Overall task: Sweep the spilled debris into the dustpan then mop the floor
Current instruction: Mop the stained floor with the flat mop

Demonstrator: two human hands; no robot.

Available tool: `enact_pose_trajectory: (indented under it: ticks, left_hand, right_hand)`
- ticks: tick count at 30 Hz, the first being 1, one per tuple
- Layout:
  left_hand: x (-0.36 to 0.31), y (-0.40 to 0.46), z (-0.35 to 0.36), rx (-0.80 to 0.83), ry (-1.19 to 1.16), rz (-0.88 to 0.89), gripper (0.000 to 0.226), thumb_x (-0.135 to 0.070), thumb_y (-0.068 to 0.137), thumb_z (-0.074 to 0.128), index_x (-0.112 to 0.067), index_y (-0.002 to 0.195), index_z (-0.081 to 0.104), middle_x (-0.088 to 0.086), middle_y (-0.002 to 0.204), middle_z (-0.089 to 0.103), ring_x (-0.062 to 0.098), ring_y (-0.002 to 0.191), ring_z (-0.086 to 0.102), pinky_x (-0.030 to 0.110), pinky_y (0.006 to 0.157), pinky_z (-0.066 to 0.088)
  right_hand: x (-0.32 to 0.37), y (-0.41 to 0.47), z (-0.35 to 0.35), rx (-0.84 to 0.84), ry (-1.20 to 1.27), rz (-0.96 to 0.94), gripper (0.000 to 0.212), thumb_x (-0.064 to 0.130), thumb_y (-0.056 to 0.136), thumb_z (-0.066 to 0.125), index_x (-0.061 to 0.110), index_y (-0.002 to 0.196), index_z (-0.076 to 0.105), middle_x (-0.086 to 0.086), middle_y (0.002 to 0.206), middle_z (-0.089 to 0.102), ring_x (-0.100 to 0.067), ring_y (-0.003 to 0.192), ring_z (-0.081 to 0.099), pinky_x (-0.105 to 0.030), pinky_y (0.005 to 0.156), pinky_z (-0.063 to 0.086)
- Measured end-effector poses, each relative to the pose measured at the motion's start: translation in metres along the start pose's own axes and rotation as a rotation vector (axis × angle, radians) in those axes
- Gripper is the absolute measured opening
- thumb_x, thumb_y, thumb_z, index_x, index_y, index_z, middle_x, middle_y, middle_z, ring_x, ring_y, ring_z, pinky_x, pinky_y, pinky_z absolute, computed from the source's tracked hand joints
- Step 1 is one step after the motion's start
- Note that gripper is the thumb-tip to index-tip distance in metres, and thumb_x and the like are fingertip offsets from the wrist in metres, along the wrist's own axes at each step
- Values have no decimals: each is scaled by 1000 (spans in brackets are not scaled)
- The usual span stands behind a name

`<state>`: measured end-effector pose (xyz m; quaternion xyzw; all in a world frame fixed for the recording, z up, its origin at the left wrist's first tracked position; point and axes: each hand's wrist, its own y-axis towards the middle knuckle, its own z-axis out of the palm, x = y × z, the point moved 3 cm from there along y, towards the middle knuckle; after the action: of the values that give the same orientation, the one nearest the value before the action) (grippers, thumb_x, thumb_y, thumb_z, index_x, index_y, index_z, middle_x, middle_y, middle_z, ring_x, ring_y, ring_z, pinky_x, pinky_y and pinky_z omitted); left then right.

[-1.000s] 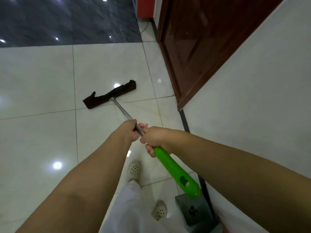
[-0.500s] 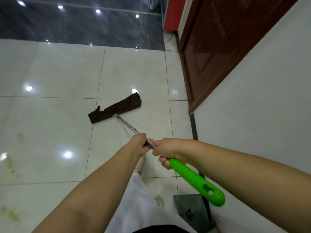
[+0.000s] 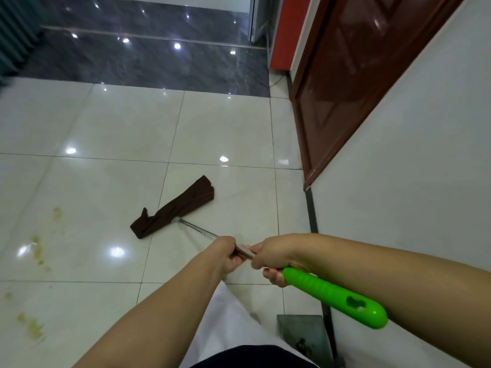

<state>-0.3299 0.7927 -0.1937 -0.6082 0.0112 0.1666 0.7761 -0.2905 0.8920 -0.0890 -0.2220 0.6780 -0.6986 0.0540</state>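
Head view: left hand and right hand both grip the mop; grey dustpan holds dark debris.

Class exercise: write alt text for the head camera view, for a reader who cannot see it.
Both hands, left ahead of right, grip a mop with a green handle, its brown cloth head flat on the white tiled floor. Yellowish stains lie to its left; a dustpan sits by the wall.
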Motion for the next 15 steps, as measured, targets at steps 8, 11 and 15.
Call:
enact_pose_trajectory:
  ticks: [8, 11, 15]
  left_hand:
    - [40, -16, 45, 143, 10, -152, 25, -11, 102, 25, 8, 107, 40, 20, 102, 53, 24, 77, 58, 31, 54, 58]
    - [55, -18, 61, 170, 45, -194, 25, -10, 102, 24, 7, 108, 41, 22, 106, 56, 25, 96, 63, 34, 72, 54]
    - [71, -20, 84, 208, 126, -219, 24, -11, 102, 26, 8, 105, 41, 21, 90, 57, 23, 71, 60, 33, 38, 54]
  right_hand:
    - [-49, -37, -32, -21, 1, 38, 52, 7, 99, 35, 41, 137, 40, -3, 57, 32, -6, 26, 30, -7, 31, 28]
    - [-67, -51, -40, -43, 42, 48, 53, 7, 99, 35, 43, 138, 40, -3, 55, 33, -5, 27, 31, -7, 32, 27]
    - [-88, -64, -49, -65, 129, 49, 56, 4, 98, 33, 44, 137, 39, -3, 52, 35, -6, 28, 32, -8, 32, 27]
